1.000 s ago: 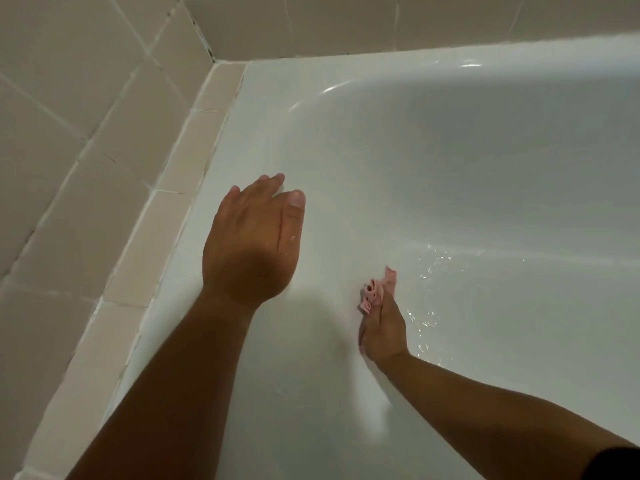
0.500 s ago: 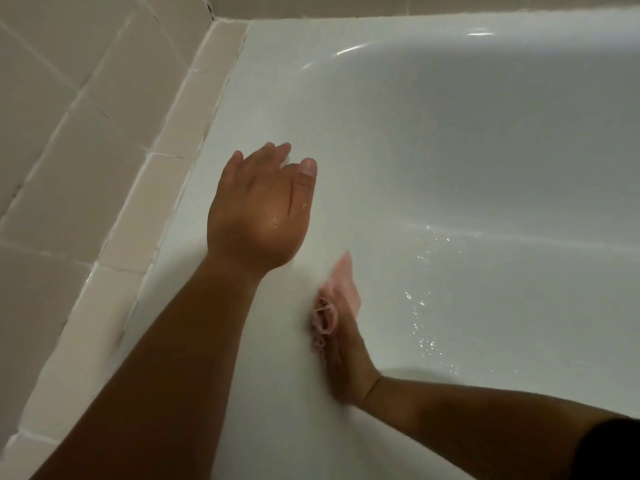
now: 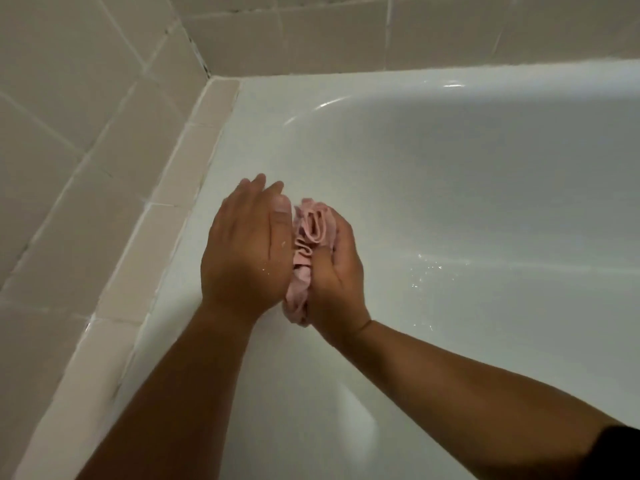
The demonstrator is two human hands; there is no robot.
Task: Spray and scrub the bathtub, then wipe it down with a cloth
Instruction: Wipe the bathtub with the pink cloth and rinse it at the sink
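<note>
I logged the bathtub [image 3: 467, 188] wall as uncontacted: the right hand [image 3: 337, 275] had lifted the pink cloth [image 3: 313, 233] off it and brought it to the left hand [image 3: 244, 254]. The left hand lay flat, fingers straight, against the bunched cloth; the right hand curled round it. I judged this a regrip, with wiping unfinished. Tiled ledge [image 3: 149, 237] to the left, droplets [image 3: 427, 268] to the right; neither obstructed.
</note>
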